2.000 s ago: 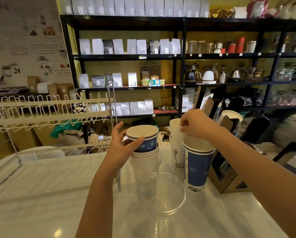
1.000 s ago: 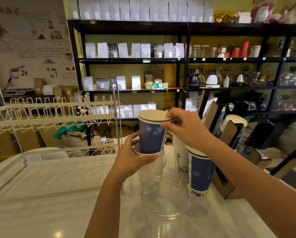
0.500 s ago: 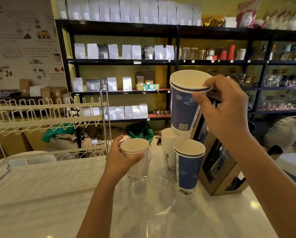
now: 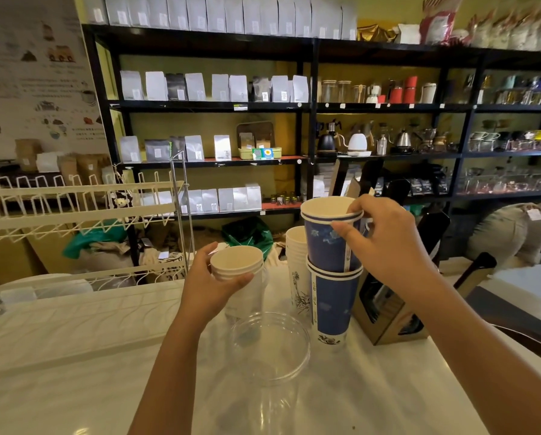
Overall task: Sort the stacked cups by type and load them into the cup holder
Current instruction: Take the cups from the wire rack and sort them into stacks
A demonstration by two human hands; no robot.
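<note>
The white desk (image 4: 74, 334) carries everything, and the cardboard cup holder (image 4: 385, 312) stands on it under the right forearm, just right of the cups. In front of the left hand stands a wide clear plastic cup (image 4: 270, 346), with a white printed cup stack (image 4: 297, 271) between the two hands. The right hand (image 4: 385, 243) pinches the rim of a blue paper cup (image 4: 328, 233), thumb on the outer wall and fingers curled over the lip, its base seated in the blue cup stack (image 4: 333, 306) below the hand. The left hand (image 4: 206, 284) curls round a short stack of small white cups (image 4: 236, 262) seated in clear cups. To do this step well, I judge the blue cup should drop straight down, square to the stack, with light pressure so the rims nest without jamming or tipping the stack toward the holder.
</note>
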